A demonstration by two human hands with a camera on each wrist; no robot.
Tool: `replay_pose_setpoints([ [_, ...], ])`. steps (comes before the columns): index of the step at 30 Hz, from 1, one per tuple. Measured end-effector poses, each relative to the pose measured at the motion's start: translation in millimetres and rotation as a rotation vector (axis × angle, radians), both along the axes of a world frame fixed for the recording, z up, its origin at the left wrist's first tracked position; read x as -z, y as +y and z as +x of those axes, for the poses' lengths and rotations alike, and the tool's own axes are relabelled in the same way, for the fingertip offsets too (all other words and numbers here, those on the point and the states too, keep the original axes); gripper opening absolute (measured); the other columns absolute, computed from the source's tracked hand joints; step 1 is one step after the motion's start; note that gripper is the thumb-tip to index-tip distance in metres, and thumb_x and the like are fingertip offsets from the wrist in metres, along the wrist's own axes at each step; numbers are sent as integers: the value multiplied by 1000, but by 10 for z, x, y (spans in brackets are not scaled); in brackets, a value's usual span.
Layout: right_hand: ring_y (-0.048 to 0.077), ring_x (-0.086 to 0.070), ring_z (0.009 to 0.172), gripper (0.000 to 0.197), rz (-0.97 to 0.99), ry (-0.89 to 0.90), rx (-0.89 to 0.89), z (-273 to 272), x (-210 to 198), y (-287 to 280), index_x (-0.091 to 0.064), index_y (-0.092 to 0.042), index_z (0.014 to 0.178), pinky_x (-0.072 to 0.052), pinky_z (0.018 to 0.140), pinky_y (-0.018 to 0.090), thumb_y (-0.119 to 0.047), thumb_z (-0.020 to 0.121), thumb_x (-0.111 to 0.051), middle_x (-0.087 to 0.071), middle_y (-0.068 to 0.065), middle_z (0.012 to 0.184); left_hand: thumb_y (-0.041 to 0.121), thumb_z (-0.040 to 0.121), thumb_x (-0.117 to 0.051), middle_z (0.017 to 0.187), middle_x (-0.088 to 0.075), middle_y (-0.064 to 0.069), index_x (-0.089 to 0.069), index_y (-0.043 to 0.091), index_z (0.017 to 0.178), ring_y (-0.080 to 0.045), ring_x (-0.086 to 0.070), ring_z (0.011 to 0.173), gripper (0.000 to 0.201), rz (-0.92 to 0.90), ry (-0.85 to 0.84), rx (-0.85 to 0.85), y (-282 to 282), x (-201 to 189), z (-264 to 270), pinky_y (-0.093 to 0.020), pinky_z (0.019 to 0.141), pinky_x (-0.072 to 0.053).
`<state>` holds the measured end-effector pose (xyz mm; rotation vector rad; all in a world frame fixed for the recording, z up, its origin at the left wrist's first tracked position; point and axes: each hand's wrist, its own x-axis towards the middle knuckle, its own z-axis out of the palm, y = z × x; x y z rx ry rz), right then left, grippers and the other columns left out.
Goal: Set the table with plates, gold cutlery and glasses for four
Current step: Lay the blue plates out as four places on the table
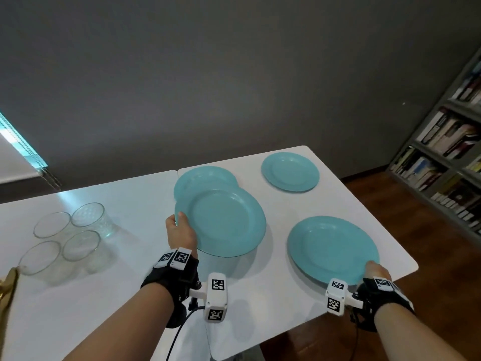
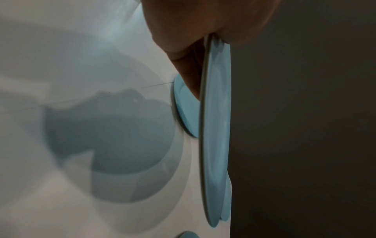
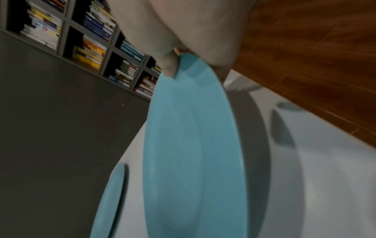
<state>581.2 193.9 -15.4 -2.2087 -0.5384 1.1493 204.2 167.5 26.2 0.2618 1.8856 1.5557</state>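
Note:
My left hand (image 1: pixel 179 225) grips the left rim of a turquoise plate (image 1: pixel 223 222) held above the white table (image 1: pixel 130 194); that plate (image 2: pixel 215 128) shows edge-on in the left wrist view. It partly covers another turquoise plate (image 1: pixel 200 178) lying behind it. My right hand (image 1: pixel 374 269) pinches the near rim of a second held plate (image 1: pixel 333 248) over the table's right corner, also plain in the right wrist view (image 3: pixel 193 153). A further plate (image 1: pixel 290 171) lies at the far right. Several clear glasses (image 1: pixel 67 235) stand at the left. Gold cutlery (image 1: pixel 7 290) pokes in at the left edge.
The table's right edge (image 1: pixel 390 217) drops to a wooden floor (image 1: pixel 406 217). A grey bookshelf (image 1: pixel 447 157) full of books stands at the right. A grey wall lies behind the table. A seam (image 1: pixel 177 175) splits the tabletop in two.

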Motion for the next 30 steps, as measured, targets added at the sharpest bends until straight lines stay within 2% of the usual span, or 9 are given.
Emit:
replay_pose_setpoints([
  [3,38,-42,131,44,-5,25,-21,204,42,66,-37,8,139,-38,102,40,-15,103,-30,-39,26,144,33,96,-40,111,-59,-14,-50,11,117,-28,-55,96,32,-3,8,-23,-8,30,237,-45,96,-46],
  [6,41,-50,122,53,-57,44,12,339,49,196,-43,5,136,-41,103,45,-32,101,-30,-45,27,138,32,96,-41,114,-60,-17,-50,9,117,-31,-57,101,32,-12,12,-44,-33,87,427,-44,95,-45],
  [10,40,-54,117,66,-77,120,96,483,26,303,-43,0,137,-43,95,43,-52,96,-36,-49,23,136,31,96,-41,117,-60,-18,-50,9,118,-26,-54,95,33,-1,5,-72,-70,133,619,-44,95,-45],
  [13,39,-58,113,71,5,278,170,590,91,341,-48,-9,133,-45,98,47,-63,86,-46,-57,16,131,31,96,-40,119,-59,-17,-50,8,119,-30,-56,101,34,-14,18,-89,-93,150,714,-44,96,-44],
  [16,39,-63,106,78,112,393,195,949,486,529,-52,-14,118,-45,96,57,-73,67,-56,-60,15,128,32,96,-40,120,-59,-18,-50,9,120,-33,-56,109,34,-25,24,-95,-108,175,789,-45,97,-45],
  [18,36,-63,104,89,154,468,232,1000,474,559,-47,-15,131,-45,95,57,-73,64,-58,-55,12,135,31,96,-41,120,-59,-16,-50,9,120,-30,-56,104,33,-22,19,-96,-112,195,826,-43,96,-45],
  [21,34,-58,111,89,165,526,281,780,180,461,-29,-20,147,-46,95,53,-65,76,-58,-43,9,146,30,97,-41,116,-59,-14,-49,9,121,-29,-56,103,33,-31,26,-96,-121,224,867,-40,94,-44],
  [26,33,-48,127,82,178,531,255,785,181,479,-32,-17,146,-44,91,48,-62,82,-54,-40,11,147,31,98,-39,123,-57,-16,-48,7,124,-31,-55,112,36,-50,38,-96,-134,248,913,-39,95,-43],
  [30,33,-51,124,82,185,498,264,813,205,532,-37,-17,144,-44,97,49,-61,79,-57,-44,11,145,30,99,-39,124,-57,-16,-47,6,125,-24,-52,98,37,-38,42,-85,-127,243,937,-34,89,-42],
])
